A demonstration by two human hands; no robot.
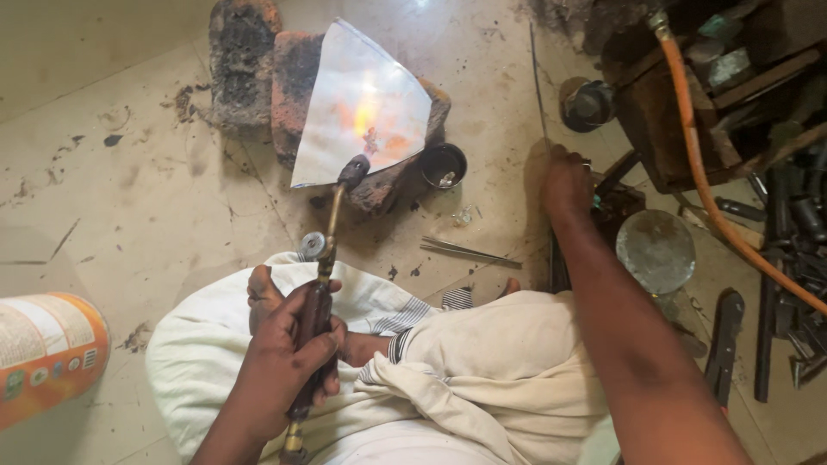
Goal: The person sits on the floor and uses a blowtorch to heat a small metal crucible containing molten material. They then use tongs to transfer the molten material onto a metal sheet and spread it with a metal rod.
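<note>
Left hand (pixel 289 353) is gripping the rigid gas torch (pixel 323 284) by its dark handle (nozzle hot); right hand (pixel 566 181) is pinching a thin, springy filler rod (pixel 538 86).

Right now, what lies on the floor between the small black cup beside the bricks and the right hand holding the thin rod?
In the head view, between the small black cup and the right hand the pale floor lies bare; thin metal rods lie lower down.

The only view is from the head, looking steeply down. It is close above the lap; the floor (pixel 155 189) lies far.
</note>
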